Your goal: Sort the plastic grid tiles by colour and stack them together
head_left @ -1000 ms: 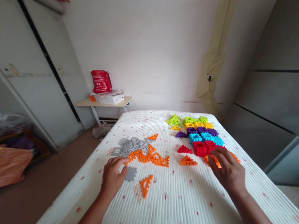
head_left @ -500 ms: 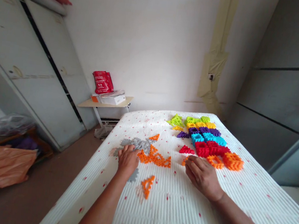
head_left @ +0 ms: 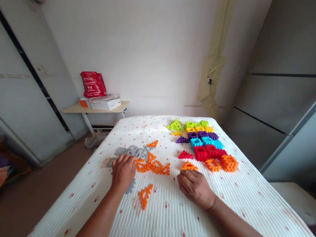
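Note:
My left hand [head_left: 124, 171] lies with fingers extended over the grey interlocking pieces [head_left: 133, 151] on the left of the bed. Its fingertips are at the edge of a loose pile of orange triangular pieces [head_left: 152, 165]. My right hand [head_left: 195, 187] is curled, its fingers closed at the near side of an orange toothed piece [head_left: 189, 166], whose lower part they hide. Beyond that lies a red triangular piece [head_left: 186, 155]. One orange triangle [head_left: 145, 196] rests between my forearms, and another orange triangle [head_left: 153, 143] lies past the grey pieces.
Stacked pieces stand in colour rows on the right: orange [head_left: 229, 163], red [head_left: 209, 152], light blue [head_left: 206, 141], purple [head_left: 202, 134], yellow [head_left: 199, 129] and green [head_left: 193, 124]. A small table [head_left: 73, 108] with a red bag [head_left: 92, 84] stands beyond the bed [head_left: 169, 218].
The view has turned right, so everything sits further left. More of the orange piece shows above my right fingers. My left hand stays at the grey and orange pieces.

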`<action>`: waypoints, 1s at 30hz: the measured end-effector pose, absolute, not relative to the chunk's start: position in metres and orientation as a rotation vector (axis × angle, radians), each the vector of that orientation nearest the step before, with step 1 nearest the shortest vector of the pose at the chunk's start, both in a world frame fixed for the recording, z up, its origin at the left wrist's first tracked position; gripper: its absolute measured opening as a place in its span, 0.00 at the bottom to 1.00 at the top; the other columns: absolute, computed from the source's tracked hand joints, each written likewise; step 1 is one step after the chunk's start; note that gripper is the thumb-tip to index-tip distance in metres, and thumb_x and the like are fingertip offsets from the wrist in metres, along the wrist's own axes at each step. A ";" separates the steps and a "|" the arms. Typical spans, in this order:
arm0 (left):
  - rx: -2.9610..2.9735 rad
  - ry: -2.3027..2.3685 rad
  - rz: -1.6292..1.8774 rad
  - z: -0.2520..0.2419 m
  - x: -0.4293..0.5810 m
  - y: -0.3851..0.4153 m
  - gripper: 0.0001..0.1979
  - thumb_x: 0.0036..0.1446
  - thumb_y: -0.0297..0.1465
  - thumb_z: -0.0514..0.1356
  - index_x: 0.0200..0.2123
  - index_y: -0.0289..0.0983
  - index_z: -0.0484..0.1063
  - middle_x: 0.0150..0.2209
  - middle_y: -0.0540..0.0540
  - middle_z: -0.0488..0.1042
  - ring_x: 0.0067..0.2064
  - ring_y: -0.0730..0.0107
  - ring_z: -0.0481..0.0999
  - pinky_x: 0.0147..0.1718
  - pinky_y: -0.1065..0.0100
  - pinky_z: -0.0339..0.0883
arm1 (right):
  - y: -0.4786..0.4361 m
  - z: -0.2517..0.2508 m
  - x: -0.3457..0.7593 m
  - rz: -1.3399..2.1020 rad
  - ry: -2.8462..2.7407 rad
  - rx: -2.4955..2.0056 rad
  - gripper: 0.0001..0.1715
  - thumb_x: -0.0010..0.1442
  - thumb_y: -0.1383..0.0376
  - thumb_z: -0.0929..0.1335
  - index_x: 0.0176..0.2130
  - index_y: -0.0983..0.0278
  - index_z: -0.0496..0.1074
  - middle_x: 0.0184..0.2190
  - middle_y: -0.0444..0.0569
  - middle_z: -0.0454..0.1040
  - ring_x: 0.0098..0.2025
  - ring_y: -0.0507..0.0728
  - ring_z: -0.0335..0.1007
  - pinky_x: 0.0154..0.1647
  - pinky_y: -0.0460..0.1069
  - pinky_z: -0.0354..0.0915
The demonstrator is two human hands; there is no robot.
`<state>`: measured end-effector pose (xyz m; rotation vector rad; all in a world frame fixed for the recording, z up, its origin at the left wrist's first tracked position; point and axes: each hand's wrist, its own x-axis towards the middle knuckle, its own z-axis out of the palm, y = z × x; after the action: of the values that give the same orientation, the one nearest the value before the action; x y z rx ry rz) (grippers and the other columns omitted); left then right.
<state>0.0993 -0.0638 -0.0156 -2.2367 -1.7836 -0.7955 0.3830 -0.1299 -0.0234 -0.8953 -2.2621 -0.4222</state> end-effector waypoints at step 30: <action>-2.767 -1.906 -2.476 -0.028 0.194 -0.095 0.30 0.50 0.34 0.60 0.57 0.37 0.62 0.29 0.50 0.71 0.30 0.73 0.70 0.32 0.72 0.63 | -0.109 -0.021 0.343 0.660 -1.486 -1.181 0.13 0.57 0.57 0.65 0.33 0.64 0.70 0.24 0.43 0.69 0.21 0.48 0.61 0.21 0.43 0.60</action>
<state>0.1936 -0.0948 -0.0281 -2.7669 -1.9057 -2.4762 0.3428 -0.1089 -0.0212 -1.1813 -1.4864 0.6601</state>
